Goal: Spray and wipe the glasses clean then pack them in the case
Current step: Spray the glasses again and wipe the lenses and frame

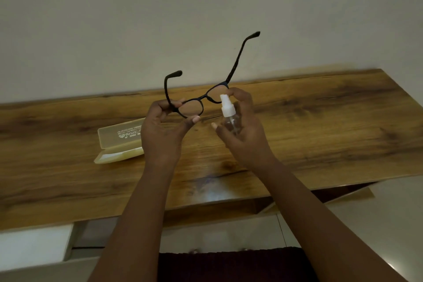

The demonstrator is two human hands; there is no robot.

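Spreading wide below both hands, wood-grain counter, backing onto a pale wall. Lying on the counter left of the left fingers, partly hidden behind that hand: translucent yellowish case, hinged open, lid tilting up toward the wall with printed lettering on it.

Reaching in from the bottom edge, two bare forearms, hands meeting above the middle of the counter.

Holding the frame: left hand, fingers curling round the left corner where the arm joins the lens rim, thumb stretching out under the left lens. Clamping on the glasses, then, not spreading apart.

Hanging in the air between the two hands, clear of the counter: glasses, dark frame, both arms unfolded and pointing up and away toward the wall, the right arm rising higher than the left.

Gripping the bottle: right hand, fingers wrapping round the clear body, forefinger resting on top of the white cap.

Sitting upright inside the right fingers, just beside the right lens: small clear bottle with a white spray head, nozzle overlapping the right lens in this view.
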